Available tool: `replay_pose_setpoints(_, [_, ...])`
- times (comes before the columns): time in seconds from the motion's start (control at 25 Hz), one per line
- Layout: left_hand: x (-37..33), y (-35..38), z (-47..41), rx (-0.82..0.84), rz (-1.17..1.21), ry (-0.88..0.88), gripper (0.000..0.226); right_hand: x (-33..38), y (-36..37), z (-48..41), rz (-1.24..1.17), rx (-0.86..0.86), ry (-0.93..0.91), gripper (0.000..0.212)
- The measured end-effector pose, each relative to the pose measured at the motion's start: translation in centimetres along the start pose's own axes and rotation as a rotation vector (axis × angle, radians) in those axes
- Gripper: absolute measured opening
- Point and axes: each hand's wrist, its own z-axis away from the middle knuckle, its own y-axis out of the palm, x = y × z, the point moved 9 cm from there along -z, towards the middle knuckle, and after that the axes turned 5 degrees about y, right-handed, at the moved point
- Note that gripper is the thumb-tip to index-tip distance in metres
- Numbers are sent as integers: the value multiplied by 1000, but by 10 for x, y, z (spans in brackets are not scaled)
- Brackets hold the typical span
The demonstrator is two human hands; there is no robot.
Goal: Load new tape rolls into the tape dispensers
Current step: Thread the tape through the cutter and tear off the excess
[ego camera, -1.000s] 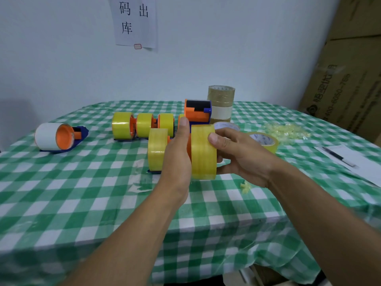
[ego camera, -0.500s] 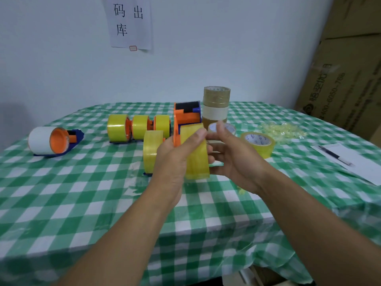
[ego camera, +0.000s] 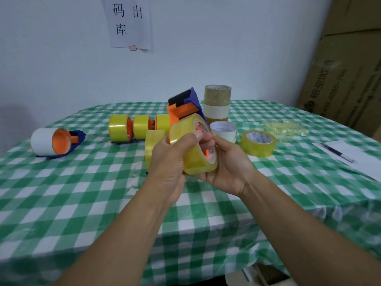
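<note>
Left grip [ego camera: 169,159] and right grip [ego camera: 228,168] clamp a yellow tape roll [ego camera: 194,162], seating it on the orange dispenser [ego camera: 182,109]; threading the free end likely comes next.

Inventory as I counted it.

- **Yellow tape rolls:** six. These were the held roll [ego camera: 192,162], a back row of three (left roll [ego camera: 117,130], middle roll [ego camera: 141,126], right roll [ego camera: 162,123]), one standing roll [ego camera: 152,147] and one flat roll [ego camera: 257,144].
- **White rolls:** two, the mounted white roll [ego camera: 41,141] and the pale flat roll [ego camera: 223,131].
- **Stack [ego camera: 216,104]:** at least three brown and cream rolls; I could not fix the exact number.
- **Dispensers plainly seen:** two, the held dispenser [ego camera: 182,106] and the left dispenser [ego camera: 77,136].
- **Singles:** one pen [ego camera: 336,150], one sheet [ego camera: 354,153], one wall notice [ego camera: 129,21] and one heap of scraps [ego camera: 284,126].
- **Hands:** two, my left hand [ego camera: 169,162] and my right hand [ego camera: 228,166].
</note>
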Motion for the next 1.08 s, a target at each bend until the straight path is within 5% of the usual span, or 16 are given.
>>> replay_pose_setpoints(0.12, [-2,3,0,18,-8,16,30,3,0,-2,-55,41,-35,52])
replay_pose_setpoints(0.36, [-2,16,6,68,-28,26,11,1,-2,-2,-87,-19,-58,34])
replay_pose_setpoints(0.6, [-4,9,5,116,-184,50,9,5,-7,7,366,-148,3,56])
replay_pose_setpoints(0.76, [1,9,7,148,-258,27,51,24,1,30,619,-159,73,78])
replay_pose_setpoints(1.08, [8,7,7,76,-219,-27,64,30,14,30,717,-94,-37,69])
